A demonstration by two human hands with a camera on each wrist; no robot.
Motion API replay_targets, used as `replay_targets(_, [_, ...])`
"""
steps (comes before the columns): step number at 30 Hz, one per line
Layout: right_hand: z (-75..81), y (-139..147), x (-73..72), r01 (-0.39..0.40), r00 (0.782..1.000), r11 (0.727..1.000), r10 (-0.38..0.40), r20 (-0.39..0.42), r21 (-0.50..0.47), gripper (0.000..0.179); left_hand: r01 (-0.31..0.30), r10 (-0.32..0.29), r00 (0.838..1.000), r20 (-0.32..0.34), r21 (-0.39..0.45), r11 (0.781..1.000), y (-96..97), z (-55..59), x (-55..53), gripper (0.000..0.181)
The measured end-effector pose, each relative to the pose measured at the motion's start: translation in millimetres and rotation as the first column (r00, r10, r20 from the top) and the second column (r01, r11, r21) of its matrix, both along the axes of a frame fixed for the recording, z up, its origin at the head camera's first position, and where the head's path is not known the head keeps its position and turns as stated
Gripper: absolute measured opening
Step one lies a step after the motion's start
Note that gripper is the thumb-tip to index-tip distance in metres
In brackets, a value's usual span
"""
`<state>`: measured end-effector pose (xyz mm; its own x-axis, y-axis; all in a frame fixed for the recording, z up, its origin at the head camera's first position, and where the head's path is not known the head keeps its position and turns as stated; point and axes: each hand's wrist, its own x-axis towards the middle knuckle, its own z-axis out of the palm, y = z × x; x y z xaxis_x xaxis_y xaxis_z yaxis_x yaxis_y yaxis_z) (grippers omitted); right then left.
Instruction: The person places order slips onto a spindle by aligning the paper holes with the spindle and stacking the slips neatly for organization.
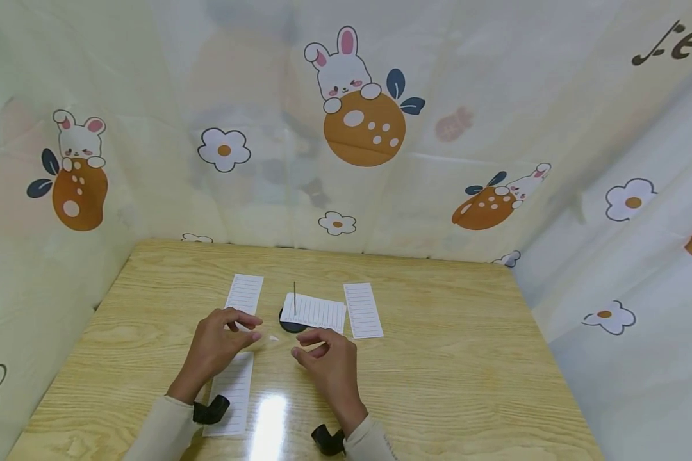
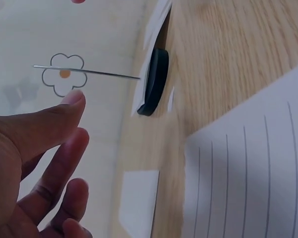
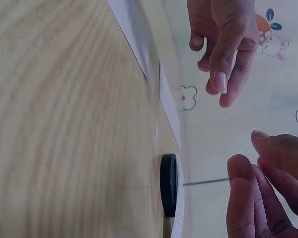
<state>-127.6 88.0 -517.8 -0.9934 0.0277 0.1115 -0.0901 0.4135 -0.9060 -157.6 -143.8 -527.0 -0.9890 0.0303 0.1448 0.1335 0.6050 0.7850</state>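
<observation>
A paper spike with a round black base (image 1: 288, 324) and a thin upright metal rod (image 2: 99, 74) stands at mid table. Lined paper slips (image 1: 320, 312) lie on its base, with the rod standing up through their left end. My left hand (image 1: 222, 342) hovers in front and to the left of it, thumb and fingers apart and nothing between them. Just in front of the spike is my right hand (image 1: 331, 365), its fingers loosely bent and holding nothing visible. On the table between the hands lies a small white scrap (image 1: 273, 338).
One lined slip (image 1: 245, 291) lies at the back left, partly behind my left hand. Another slip (image 1: 233, 390) sits under my left wrist. To the spike's right is a further lined slip (image 1: 363, 310). A printed curtain (image 1: 265, 198) closes off the wooden table's (image 1: 450, 358) back and sides.
</observation>
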Motion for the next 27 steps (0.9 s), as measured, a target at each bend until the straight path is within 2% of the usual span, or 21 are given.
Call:
replay_targets(9, [-0.7, -14.7, 14.0, -0.045, 0.998, 0.999, 0.045, 0.038, -0.012, 0.020, 0.024, -0.023, 0.999, 0.023, -0.067, 0.997, -7.5, -3.4, 6.2, 0.021])
replay_targets(17, [-3.6, -30.2, 26.0, -0.109, 0.991, 0.993, 0.113, 0.075, -0.050, 0.021, 0.043, -0.043, 0.999, 0.005, -0.055, 0.998, -16.5, -7.0, 10.9, 0.024])
replay_targets(27, [-10.4, -46.0, 37.6, -0.169, 0.984, 0.985, 0.171, 0.050, -0.045, 0.023, 0.055, -0.054, 0.998, 0.027, -0.035, 0.998, -24.7, -12.9, 15.5, 0.028])
